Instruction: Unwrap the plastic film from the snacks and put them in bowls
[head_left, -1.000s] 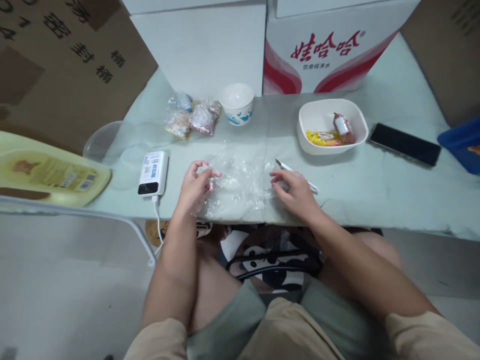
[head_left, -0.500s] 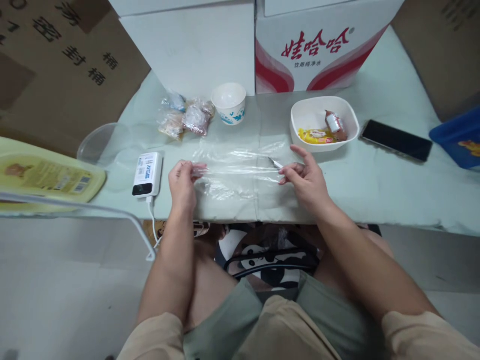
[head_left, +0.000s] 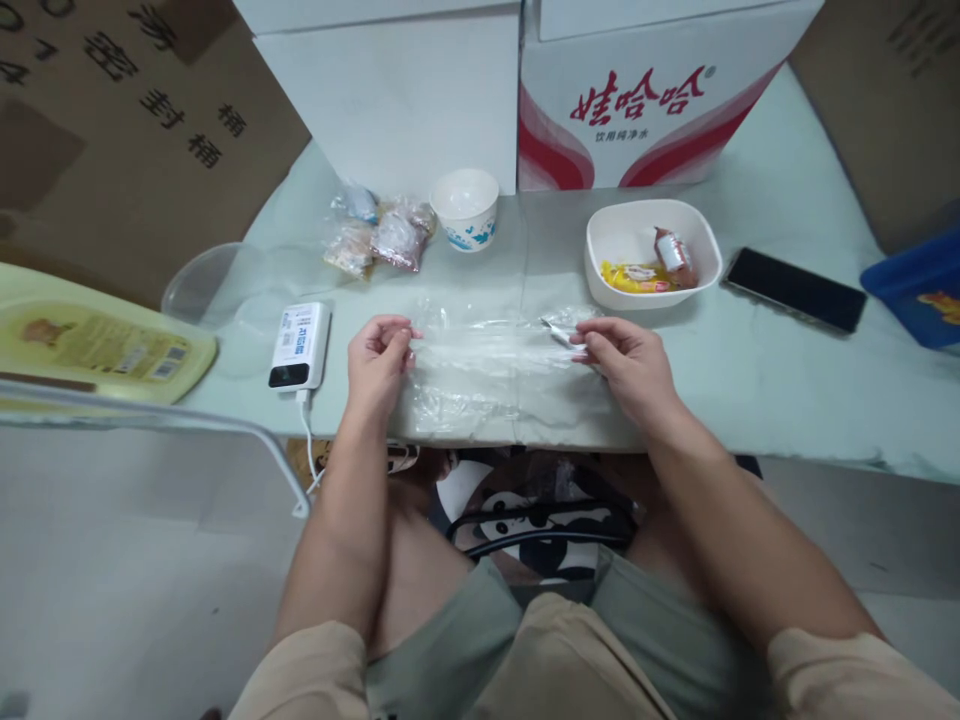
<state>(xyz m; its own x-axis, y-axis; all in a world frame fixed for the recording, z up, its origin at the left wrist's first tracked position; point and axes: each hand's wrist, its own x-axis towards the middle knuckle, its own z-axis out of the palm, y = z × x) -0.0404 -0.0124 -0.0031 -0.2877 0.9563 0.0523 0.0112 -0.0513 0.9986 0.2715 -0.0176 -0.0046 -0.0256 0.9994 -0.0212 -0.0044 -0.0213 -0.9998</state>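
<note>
A clear plastic bag (head_left: 495, 375) is stretched flat between my two hands, just over the near edge of the table. My left hand (head_left: 379, 360) pinches its left end between thumb and fingers. At the opposite end, my right hand (head_left: 626, 362) is closed on the bag's right edge. A small silvery strip with a dark tip (head_left: 559, 332) shows by the right fingertips; its kind is unclear. Beyond the bag stand a paper cup (head_left: 465, 208) with a blue print and a white plastic bowl (head_left: 652, 225) holding a yellow and a brown wrapped snack.
Several small filled packets (head_left: 397, 235) lie left of the cup. A white power bank (head_left: 298, 345) with a cable, a clear round lid (head_left: 225, 285) and a yellow bottle (head_left: 97, 335) are at left. A phone (head_left: 795, 290) lies right; a white carton (head_left: 645, 110) stands behind.
The bag has been spread wider and flatter, its near part now hanging lower. My right hand has shifted slightly right and its raised index finger has come down onto the bag.
</note>
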